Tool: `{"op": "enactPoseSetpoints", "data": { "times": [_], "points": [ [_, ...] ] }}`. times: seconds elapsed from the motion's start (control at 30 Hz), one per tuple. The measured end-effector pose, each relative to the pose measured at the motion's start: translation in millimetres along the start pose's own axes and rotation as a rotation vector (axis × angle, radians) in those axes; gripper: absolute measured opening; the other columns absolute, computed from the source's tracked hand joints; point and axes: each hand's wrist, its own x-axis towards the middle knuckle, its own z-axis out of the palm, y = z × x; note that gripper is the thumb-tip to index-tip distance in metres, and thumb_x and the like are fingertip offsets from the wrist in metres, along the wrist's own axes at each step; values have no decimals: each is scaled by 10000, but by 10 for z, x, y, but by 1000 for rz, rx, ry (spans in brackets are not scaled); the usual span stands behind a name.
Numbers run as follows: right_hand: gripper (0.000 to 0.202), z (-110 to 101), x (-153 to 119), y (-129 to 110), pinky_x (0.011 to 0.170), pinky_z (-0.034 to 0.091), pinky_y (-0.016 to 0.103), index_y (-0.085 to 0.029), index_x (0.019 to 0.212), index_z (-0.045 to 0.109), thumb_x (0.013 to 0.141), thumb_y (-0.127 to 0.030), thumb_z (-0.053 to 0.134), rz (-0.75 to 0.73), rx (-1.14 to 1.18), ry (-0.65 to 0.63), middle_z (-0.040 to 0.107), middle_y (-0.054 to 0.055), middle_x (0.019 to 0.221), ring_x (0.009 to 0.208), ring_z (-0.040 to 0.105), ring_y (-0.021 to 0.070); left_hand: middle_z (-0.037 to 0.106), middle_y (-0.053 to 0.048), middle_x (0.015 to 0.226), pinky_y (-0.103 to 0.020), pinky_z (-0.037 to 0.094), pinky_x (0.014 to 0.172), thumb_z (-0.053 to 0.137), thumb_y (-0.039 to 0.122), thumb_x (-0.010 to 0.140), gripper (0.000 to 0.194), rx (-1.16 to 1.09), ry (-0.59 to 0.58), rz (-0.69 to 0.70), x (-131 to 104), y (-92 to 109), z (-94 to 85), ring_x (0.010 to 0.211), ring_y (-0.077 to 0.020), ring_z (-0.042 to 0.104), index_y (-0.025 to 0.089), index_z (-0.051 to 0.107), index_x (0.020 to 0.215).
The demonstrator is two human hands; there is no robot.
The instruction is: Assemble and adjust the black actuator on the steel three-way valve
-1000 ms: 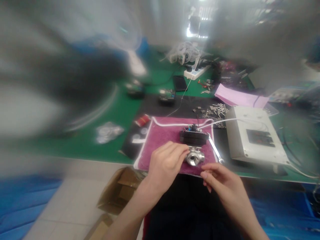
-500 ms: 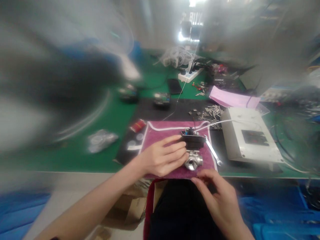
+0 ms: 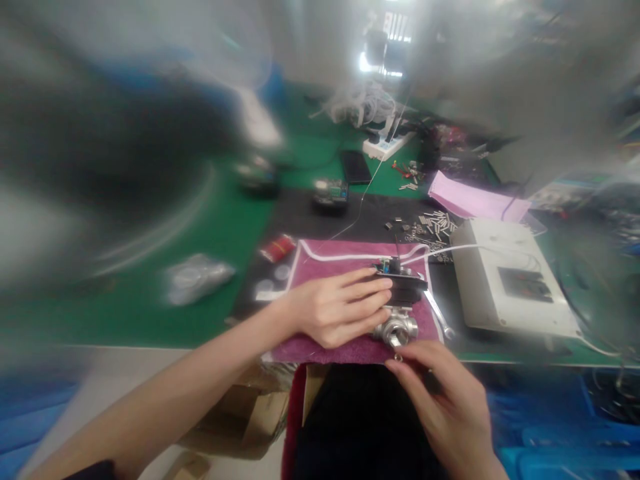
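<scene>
My left hand (image 3: 345,307) is closed against the left side of a black actuator housing (image 3: 407,291) with a bare circuit board on top. Below the housing sits a shiny metal valve body (image 3: 399,328), its round port facing me. My right hand (image 3: 443,390) pinches a small metal nut (image 3: 398,358) between thumb and forefinger, just in front of the port. Under the valve lies a purple cloth (image 3: 320,273) with a white border. A wrench (image 3: 438,313) rests at the cloth's right edge.
A white box (image 3: 515,273) with cables stands at the right. Metal pins (image 3: 437,225) lie scattered behind the cloth. Farther back are a power strip (image 3: 387,143), a phone (image 3: 355,167) and a pink sheet (image 3: 475,200). A red spool (image 3: 278,249) and plastic bag (image 3: 197,279) lie left.
The view has shifted slightly. My right hand has come nearer the valve's port, and the small nut between its fingertips now shows. My left hand stays at the actuator housing.
</scene>
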Motion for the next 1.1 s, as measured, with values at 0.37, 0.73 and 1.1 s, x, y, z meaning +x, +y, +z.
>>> {"op": "enactPoseSetpoints", "data": {
  "times": [0.37,0.73,1.1],
  "points": [
    [82,-262,642,-49,845,516,293,-249,1053,736,971,-252,743,-38,-215,120,678,20,1035,965,640,149,696,-106,1322,-437,577,1123,719,190,963,270,-50,106,-89,91,-309,5,1296,-268,640,248,717,1227],
    [77,-8,680,-130,888,462,336,-192,972,671,981,-255,714,10,-427,14,663,30,1017,995,581,200,696,-112,1315,-394,544,1158,685,219,983,163,38,227,-81,37,-250,170,1291,-245,642,173,715,1137],
    [71,22,699,-247,794,431,379,-207,920,685,974,-248,705,131,-548,-56,642,25,932,895,543,229,732,-56,1256,-378,534,1160,690,202,969,74,-77,229,-119,59,-194,149,1263,-241,663,224,727,1029]
  ]
}}
